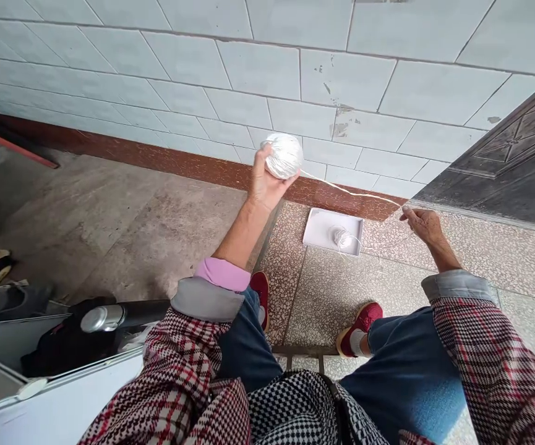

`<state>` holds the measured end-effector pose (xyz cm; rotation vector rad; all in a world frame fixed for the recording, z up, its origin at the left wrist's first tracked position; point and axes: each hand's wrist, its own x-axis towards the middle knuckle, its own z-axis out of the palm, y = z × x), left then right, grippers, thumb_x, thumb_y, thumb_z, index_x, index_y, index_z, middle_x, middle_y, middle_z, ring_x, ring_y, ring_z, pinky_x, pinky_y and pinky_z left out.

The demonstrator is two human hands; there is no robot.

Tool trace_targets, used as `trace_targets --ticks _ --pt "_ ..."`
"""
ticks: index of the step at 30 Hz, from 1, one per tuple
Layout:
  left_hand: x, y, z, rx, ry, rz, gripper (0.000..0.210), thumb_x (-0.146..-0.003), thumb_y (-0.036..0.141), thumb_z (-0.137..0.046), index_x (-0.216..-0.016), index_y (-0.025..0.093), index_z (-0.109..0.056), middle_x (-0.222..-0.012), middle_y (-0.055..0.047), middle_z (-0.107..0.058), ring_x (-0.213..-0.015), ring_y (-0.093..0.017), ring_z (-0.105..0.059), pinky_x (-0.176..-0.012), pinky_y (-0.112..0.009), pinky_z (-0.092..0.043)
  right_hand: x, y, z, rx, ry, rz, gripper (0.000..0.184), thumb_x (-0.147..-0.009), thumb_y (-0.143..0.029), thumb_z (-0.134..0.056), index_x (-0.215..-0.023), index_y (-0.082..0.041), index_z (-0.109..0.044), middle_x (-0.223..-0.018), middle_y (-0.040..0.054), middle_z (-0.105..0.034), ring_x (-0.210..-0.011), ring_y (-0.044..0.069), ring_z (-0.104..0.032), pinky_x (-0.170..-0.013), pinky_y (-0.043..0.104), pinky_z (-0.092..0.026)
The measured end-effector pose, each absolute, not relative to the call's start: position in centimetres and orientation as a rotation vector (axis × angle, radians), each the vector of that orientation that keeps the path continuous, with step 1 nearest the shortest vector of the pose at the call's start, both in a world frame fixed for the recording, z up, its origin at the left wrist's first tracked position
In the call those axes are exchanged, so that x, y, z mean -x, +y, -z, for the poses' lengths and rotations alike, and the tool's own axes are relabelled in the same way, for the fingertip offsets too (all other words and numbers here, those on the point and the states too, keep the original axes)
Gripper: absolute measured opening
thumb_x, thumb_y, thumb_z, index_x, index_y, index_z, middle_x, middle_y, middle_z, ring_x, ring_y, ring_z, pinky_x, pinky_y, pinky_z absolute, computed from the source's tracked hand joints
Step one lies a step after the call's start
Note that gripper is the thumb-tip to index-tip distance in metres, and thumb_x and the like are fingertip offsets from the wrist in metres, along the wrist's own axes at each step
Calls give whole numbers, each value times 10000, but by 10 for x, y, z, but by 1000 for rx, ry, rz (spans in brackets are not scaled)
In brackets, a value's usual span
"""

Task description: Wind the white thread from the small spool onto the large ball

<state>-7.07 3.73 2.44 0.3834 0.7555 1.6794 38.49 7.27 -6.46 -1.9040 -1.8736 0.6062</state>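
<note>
A ball of white yarn (284, 154) sits in my left hand (267, 182), with the fingers wrapped round it from below and behind. From the ball a strand of yarn (348, 191) runs to the right, slightly sagging. My right hand (422, 224) pinches this strand between thumb and fingertips, well apart from the ball. On the floor below, a shallow white tray (318, 225) holds a smaller loose bundle of white yarn (342, 238). Thin yarn trails from that bundle towards the right, faint against the speckled floor.
A white tiled wall (243, 68) with a reddish-brown base stands in front, and a dark panelled door (517, 148) at the right. To the left is an open box (77, 383) with a dark cloth and a metal-capped bottle (102, 318). My red shoes (364, 321) flank the tray.
</note>
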Motion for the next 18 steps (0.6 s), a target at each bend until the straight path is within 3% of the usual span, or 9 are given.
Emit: trace_targets --ticks 8,18 --pt "89 32 -29 -318 845 -1718 780 -806 540 -885 -1526 358 -645 -1487 -82 -752 -1456 -372 -673 -1084 -451 -667 -378 75 59 1941 -1852 -744 894 -877 -1026 -528 -776 -183 -809 -535 30 -530 -552 196 -503 -612 369 -407" --pt "65 31 -32 -280 778 -1667 711 -781 507 -908 -1453 384 -712 -1469 -58 -770 -1498 -370 -642 -1139 -449 -631 -378 65 52 2001 -1891 -673 608 -871 -768 -703 -788 -175 -809 -521 13 -486 -564 198 -512 -625 368 -406"
